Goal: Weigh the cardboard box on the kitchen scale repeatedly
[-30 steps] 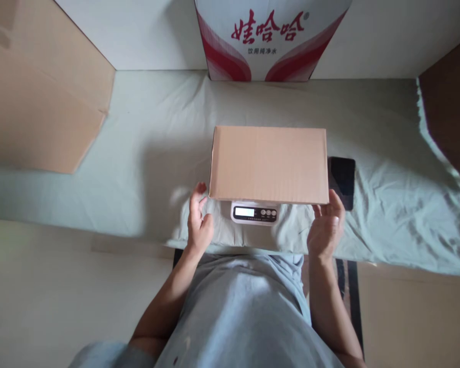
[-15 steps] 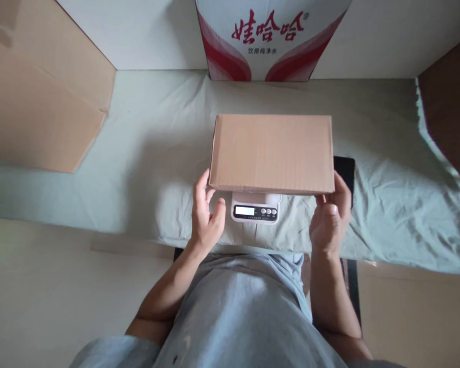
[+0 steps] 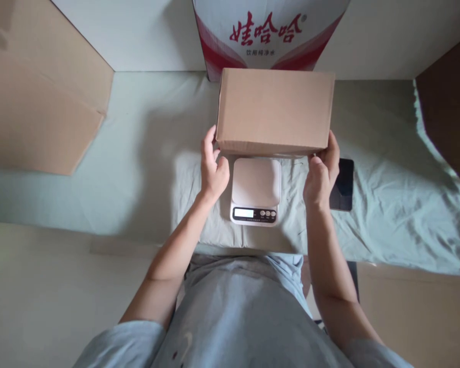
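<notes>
Cardboard box [image 3: 275, 110] held above scale [image 3: 255, 190] — left hand [image 3: 213, 171], right hand [image 3: 321, 174] each in firm grip on lower corners; phone [image 3: 343, 184] beside.

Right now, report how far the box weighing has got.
Looks done: the cardboard box is off the scale, whose platform is bare. In hand: left hand and right hand grip its lower corners, holding it above the cloth. Left: setting it down.

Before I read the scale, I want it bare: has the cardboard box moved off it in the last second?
Yes. The cardboard box, held by both hands, has gone up and away, baring the scale.
</notes>
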`<control>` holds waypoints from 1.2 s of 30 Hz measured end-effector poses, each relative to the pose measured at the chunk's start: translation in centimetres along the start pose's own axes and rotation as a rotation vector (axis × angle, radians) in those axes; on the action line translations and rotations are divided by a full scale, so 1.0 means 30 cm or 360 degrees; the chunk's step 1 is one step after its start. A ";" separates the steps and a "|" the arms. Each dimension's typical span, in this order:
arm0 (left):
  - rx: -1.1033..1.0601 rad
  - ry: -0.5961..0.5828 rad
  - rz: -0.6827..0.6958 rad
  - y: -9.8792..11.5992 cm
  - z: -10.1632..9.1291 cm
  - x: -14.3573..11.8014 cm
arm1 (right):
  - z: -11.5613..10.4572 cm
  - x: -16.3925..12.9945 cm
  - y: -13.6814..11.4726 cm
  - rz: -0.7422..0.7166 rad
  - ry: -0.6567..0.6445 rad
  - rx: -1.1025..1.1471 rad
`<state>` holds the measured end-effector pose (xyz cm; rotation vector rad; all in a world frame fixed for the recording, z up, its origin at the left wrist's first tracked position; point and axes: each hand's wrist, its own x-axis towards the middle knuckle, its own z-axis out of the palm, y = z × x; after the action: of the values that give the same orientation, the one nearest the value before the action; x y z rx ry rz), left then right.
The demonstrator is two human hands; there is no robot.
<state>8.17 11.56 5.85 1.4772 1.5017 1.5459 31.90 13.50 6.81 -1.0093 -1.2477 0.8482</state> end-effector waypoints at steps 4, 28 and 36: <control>0.0020 0.0010 -0.0029 -0.041 0.015 0.019 | 0.009 0.010 0.015 0.0009 -0.0001 -0.0030; 0.0213 0.0091 -0.0179 -0.260 -0.032 -0.089 | -0.090 -0.108 0.196 0.0454 0.0182 -0.0178; 0.0354 0.0097 -0.0086 -0.255 -0.026 -0.104 | -0.089 -0.110 0.203 0.0421 0.0243 -0.0169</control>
<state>5.94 10.37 -2.05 1.5079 1.7824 1.4419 34.19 12.16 -0.12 -1.3208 -1.0521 0.8950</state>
